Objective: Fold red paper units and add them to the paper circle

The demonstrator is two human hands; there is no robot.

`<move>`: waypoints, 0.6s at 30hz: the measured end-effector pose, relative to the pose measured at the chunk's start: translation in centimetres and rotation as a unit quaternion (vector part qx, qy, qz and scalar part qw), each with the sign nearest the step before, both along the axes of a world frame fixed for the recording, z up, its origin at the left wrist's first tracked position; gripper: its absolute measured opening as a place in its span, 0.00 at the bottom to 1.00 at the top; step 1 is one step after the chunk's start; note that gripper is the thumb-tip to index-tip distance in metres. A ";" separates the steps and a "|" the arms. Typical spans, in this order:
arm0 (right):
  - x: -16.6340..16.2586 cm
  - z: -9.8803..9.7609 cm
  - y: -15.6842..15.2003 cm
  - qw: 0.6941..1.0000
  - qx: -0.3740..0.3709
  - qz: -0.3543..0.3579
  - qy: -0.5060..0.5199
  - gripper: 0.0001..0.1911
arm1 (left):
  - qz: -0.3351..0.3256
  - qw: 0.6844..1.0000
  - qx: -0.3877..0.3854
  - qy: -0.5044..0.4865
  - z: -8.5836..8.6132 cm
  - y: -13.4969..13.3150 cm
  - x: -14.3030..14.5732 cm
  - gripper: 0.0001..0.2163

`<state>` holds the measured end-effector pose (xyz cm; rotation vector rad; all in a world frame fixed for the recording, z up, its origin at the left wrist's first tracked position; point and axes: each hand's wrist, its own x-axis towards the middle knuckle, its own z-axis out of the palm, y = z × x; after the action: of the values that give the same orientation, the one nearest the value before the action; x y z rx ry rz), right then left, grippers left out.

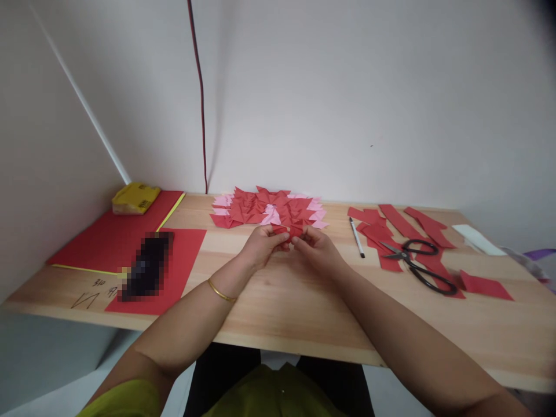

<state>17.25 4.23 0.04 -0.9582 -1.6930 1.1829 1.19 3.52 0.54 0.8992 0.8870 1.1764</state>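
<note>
Both hands meet over the middle of the table, pinching a small piece of red paper between them. My left hand grips its left side with thumb and fingers. On the other side my right hand is closed on the same paper, thumb toward me. The fingers cover most of the piece, so its exact folds are hard to make out. Just behind the hands, against the wall, lies a pile of folded red and pink paper pieces with pointed ends.
Black-handled scissors rest on cut red paper strips at right, beside a pen and a white paper piece. At left are red sheets, a blurred dark object and a yellow packet. A cord hangs down the wall.
</note>
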 end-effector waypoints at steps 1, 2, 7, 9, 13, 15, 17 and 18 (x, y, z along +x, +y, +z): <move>0.0 0.1 0.0 1.000 0.004 -0.008 0.002 0.13 | -0.005 1.000 0.003 0.010 0.0 0.0 -0.1 0.12; 0.1 0.1 0.1 1.000 0.007 -0.013 0.005 0.13 | -0.013 1.000 0.006 0.021 0.1 0.0 -0.1 0.11; 0.1 0.6 0.1 0.999 -0.016 -0.034 0.009 0.13 | -0.049 0.999 0.007 0.014 0.3 -0.1 -0.2 0.12; 0.0 0.6 0.0 0.997 -0.053 -0.036 0.029 0.14 | -0.046 0.999 -0.002 -0.007 0.3 -0.1 -0.3 0.12; 0.1 0.2 0.2 0.992 -0.098 -0.025 0.078 0.14 | -0.040 0.999 -0.024 -0.027 0.4 -0.1 -0.4 0.11; 0.2 -0.1 0.4 0.989 -0.109 -0.022 0.097 0.13 | -0.031 0.998 -0.028 -0.039 0.5 -0.1 -0.4 0.10; 0.3 -0.4 0.7 0.986 -0.120 -0.021 0.112 0.13 | -0.016 0.998 -0.030 -0.055 0.5 0.0 -0.4 0.10; 0.3 -0.6 0.8 0.984 -0.128 -0.021 0.118 0.13 | -0.007 0.997 -0.032 -0.063 0.5 0.0 -0.3 0.10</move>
<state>17.51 5.03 -0.53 -0.9591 -1.3497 1.4494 0.84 3.55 1.09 0.7703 0.8099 1.1739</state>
